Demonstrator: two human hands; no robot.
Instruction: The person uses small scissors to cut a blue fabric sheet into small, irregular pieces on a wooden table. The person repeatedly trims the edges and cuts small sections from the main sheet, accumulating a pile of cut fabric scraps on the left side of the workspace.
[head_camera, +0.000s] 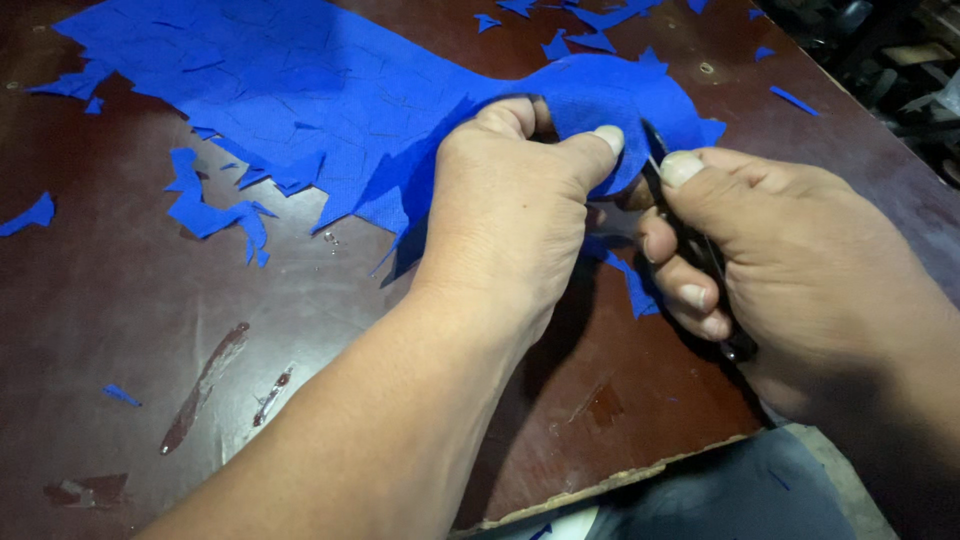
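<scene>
A sheet of blue cloth (330, 90) lies on a dark brown table (130, 330), its near edge lifted and pinched tight between the thumb and fingers of the left hand (510, 215). Just right of that pinch, the right hand (790, 270) is closed around a small dark cutting tool (690, 240) — its tip touches the cloth edge. The blade sits very near the left thumb, so a slip could nick it or tear the cloth. Blue scraps (215, 205) lie scattered left of the grip. Most of the tool is hidden inside the fist — its kind is unclear.
</scene>
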